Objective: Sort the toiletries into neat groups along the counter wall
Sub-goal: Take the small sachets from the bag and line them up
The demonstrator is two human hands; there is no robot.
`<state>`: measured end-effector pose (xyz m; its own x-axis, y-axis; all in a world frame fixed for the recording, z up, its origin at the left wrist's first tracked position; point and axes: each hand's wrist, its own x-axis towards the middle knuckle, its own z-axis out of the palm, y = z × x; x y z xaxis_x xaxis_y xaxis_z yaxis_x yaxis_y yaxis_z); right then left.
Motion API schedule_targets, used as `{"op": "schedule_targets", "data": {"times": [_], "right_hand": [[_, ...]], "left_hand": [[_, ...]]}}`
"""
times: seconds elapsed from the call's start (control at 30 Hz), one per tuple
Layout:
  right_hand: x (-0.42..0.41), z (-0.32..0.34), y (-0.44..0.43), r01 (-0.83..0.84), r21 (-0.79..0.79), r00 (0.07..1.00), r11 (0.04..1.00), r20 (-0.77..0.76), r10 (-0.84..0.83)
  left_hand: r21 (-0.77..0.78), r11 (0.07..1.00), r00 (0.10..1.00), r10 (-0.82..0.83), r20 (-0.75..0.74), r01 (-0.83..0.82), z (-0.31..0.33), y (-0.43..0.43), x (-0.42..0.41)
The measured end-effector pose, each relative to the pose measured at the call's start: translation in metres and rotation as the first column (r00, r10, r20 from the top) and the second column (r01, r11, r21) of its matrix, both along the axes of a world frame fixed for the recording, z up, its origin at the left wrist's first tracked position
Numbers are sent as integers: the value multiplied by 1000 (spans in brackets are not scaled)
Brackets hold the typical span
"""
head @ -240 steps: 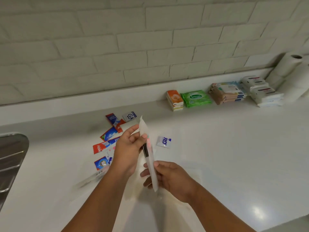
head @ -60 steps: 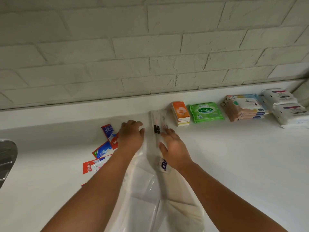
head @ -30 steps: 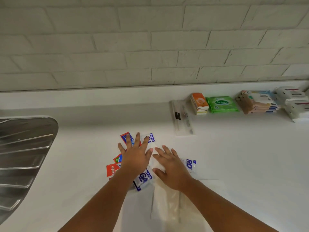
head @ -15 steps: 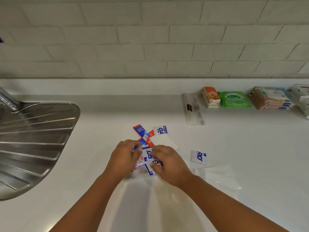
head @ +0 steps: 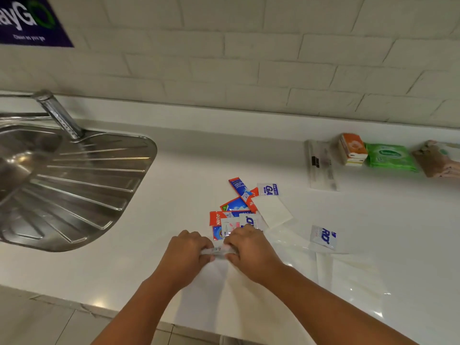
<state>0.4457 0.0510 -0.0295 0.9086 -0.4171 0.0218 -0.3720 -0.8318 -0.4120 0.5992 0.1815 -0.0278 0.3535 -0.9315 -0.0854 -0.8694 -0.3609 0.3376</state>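
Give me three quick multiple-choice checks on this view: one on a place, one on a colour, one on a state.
1. Where is the green pack?
A. in a drawer
B. by the wall, right of the orange pack
C. on a shelf

2. What colour is the pack just right of the long clear sleeve?
A. orange
B. black
C. purple

3. What are the left grip and right grip doing?
A. both holding one small packet
B. lying flat and apart
C. hanging idle

Answers:
1 B: the green pack lies at the foot of the wall, beside the orange pack.
2 A: the orange pack is the sleeve's right-hand neighbour.
3 A: fingers of both grips curl round the packet held between them.
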Motion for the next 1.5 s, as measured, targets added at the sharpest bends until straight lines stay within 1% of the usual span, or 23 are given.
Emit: {"op": "schedule_targets", "data": {"times": [0.07,0.13,0.37,0.53,0.6,0.63,0.7,0.73,0.77,0.8,0.83,0.87,0.93,1.0,1.07,1.13,1.2,1.23,1.27,1.33,1.37,1.4,1.5], "right_hand": [[2,6,2,7,45,999,999,-45,-5],[3,10,2,25,82,998,996,-65,-20],[7,24,-3,133,297,990,946,-85,-112],[11,37,-9,221,431,975,875,-82,-206],[11,43,-12,235,520,966,821,-34,-255],[11,46,-14,237,585,958,776,-9,-286],[9,50,-20,219,734,928,643,47,-370],[8,53,-23,203,798,905,568,69,-420],[6,55,-26,187,830,886,525,89,-456],[5,56,-31,180,843,866,508,109,-489],[2,56,-36,188,837,852,513,121,-510],[0,55,-40,185,842,837,507,136,-531],[-6,54,-50,162,871,801,463,158,-578],[-13,53,-60,128,898,763,422,183,-620],[-22,53,-70,108,902,738,419,210,-642],[-29,54,-78,89,905,723,415,228,-652],[-38,54,-87,88,908,708,409,232,-667],[-41,53,-92,84,919,696,385,223,-682],[-43,52,-97,90,931,686,355,200,-699],[-49,47,-109,94,952,669,290,156,-727],[-51,48,-115,80,965,670,249,133,-731],[-53,47,-121,49,979,672,199,115,-731],[-59,48,-138,-168,986,687,-7,112,-718]], "left_hand": [[60,998,1000,-16,22,15,11,0,3],[74,997,998,-17,60,12,24,0,10],[21,999,966,-47,254,43,73,-11,34],[-134,987,964,-51,262,89,86,-27,48],[-231,972,961,14,275,52,90,-35,48],[-288,957,960,65,272,16,93,-39,46],[-388,919,962,171,213,-77,99,-47,38],[-415,901,966,205,161,-122,102,-53,33],[-427,888,970,228,88,-170,103,-57,27],[-427,876,970,244,-4,-222,103,-63,20],[-411,868,961,255,-110,-278,101,-69,14],[-377,865,939,262,-222,-330,100,-75,7],[-288,864,853,255,-455,-412,96,-89,-10],[-183,886,745,228,-627,-425,89,-104,-24],[-117,920,663,177,-728,-374,79,-119,-35],[-96,938,594,130,-794,-332,74,-134,-45],[-85,937,519,111,-848,-340,70,-152,-55],[-69,933,470,113,-875,-352,70,-162,-59],[-47,934,411,110,-905,-353,70,-171,-62],[-6,943,242,80,-967,-333,68,-191,-66],[-2,945,147,49,-988,-326,67,-199,-67],[-13,948,88,15,-996,-317,66,-207,-68],[-56,955,37,-47,-998,-292,58,-229,-72]]}}
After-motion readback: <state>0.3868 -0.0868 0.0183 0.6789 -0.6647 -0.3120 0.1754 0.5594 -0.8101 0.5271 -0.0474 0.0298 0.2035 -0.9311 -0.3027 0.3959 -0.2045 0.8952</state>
